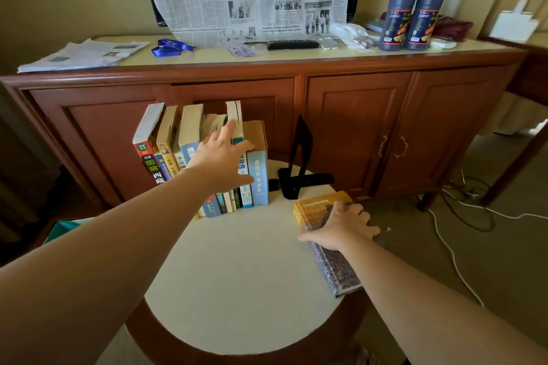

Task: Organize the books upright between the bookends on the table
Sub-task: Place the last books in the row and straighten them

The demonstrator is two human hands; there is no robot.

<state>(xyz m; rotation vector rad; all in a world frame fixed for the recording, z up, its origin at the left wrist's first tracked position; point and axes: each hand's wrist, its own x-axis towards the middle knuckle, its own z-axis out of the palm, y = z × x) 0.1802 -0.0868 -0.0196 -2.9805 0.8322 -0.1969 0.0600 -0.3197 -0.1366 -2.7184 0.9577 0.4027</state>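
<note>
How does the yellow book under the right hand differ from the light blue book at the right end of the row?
The yellow book lies flat at the table's right edge; the light blue book stands upright. The yellow book is apart from the row, beyond the black bookend; the light blue book is last in the row. The right hand rests on the yellow book; the left hand spreads across the row beside the blue one. Both sit on the round table.

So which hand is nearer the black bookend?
Right. The right hand lies on the flat book just in front of the black bookend; the left hand steadies the upright books beyond.
</note>
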